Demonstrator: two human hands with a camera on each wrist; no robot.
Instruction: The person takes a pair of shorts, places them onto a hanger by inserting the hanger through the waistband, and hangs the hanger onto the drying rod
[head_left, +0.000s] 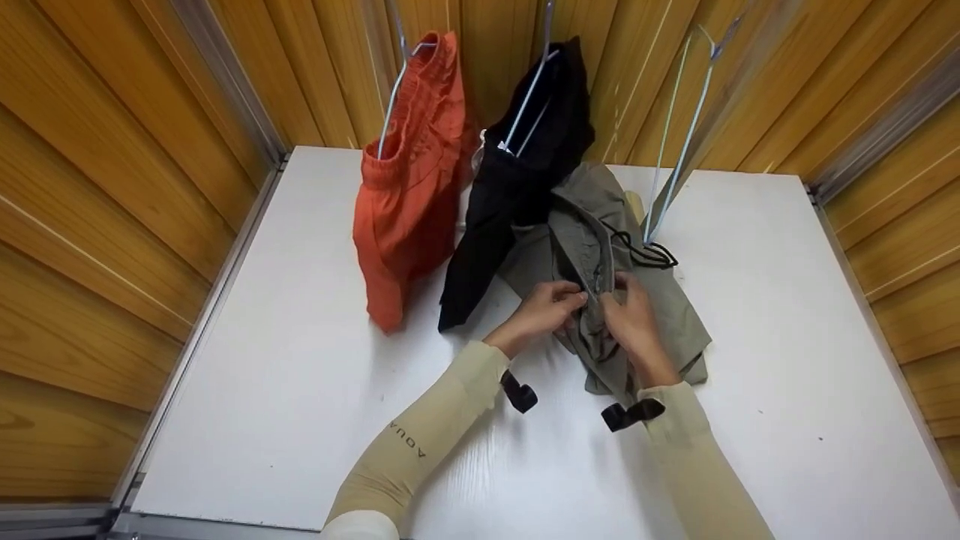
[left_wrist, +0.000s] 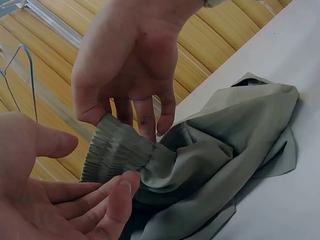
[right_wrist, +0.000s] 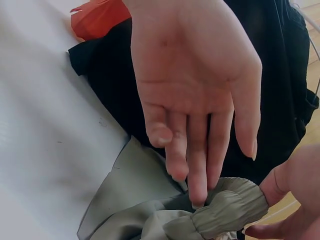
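Note:
Grey-green shorts point(head_left: 664, 300) with a gathered elastic waistband point(left_wrist: 117, 152) and a black drawstring point(head_left: 652, 255) lie bunched on the white table. My left hand point(head_left: 544, 307) pinches the waistband's edge between thumb and fingers, as the left wrist view shows. Opposite it, my right hand point(head_left: 631, 315) has its fingers fairly straight and its thumb apart. In the right wrist view, the right hand's fingertips point(right_wrist: 197, 197) reach the waistband. Just behind the drawstring, a light blue wire hanger point(head_left: 686, 161) hangs with its lower end by the shorts.
To the left, black shorts point(head_left: 517, 184) and orange-red shorts point(head_left: 409, 217) hang on wire hangers, their lower parts reaching the table point(head_left: 247, 360). The black pair adjoins the grey-green cloth. Wood-slat walls point(head_left: 97, 247) enclose the table at the back and sides.

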